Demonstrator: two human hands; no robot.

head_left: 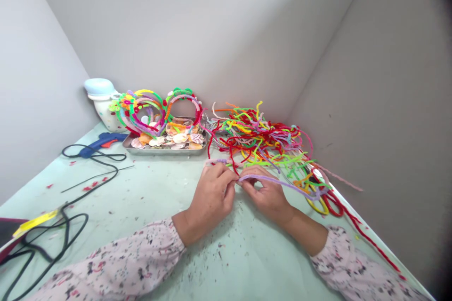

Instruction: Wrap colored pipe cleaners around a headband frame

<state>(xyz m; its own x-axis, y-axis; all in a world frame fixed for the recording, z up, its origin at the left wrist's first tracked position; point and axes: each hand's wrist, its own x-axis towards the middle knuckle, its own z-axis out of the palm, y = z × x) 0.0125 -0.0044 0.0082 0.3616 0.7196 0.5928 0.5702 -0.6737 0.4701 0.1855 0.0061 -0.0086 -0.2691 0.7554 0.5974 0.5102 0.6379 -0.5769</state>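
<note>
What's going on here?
A person is pinching a lilac pipe cleaner between their left hand and right hand, above a pale green table. A tangled pile of multicoloured pipe cleaners lies just beyond. Further back sit pipe-cleaner hairbands, a metal tray of seashells and a blue glue gun.

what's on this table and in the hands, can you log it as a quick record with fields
left hand: pinching lilac pipe cleaner
right hand: pinching the same pipe cleaner
beside hands: tangled pile of coloured pipe cleaners
behind hands: metal tray of seashells, pipe-cleaner hoops
far left: blue glue gun, black cable
surface: pale green table
</note>
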